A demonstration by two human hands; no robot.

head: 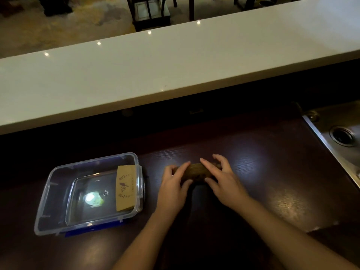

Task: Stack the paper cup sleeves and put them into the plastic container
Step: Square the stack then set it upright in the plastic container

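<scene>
Hands meet on a dark wooden counter [253, 172]: the left hand [173, 187] and right hand [224, 181] both clasp 1 brown bundle of sleeves [196, 172]. Left of them, a clear plastic container [48, 201] holds 1 printed sleeve [126, 188] against its right wall.

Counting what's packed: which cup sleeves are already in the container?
The printed sleeve leaning against the plastic container's right wall; the others lie between both hands.
</scene>
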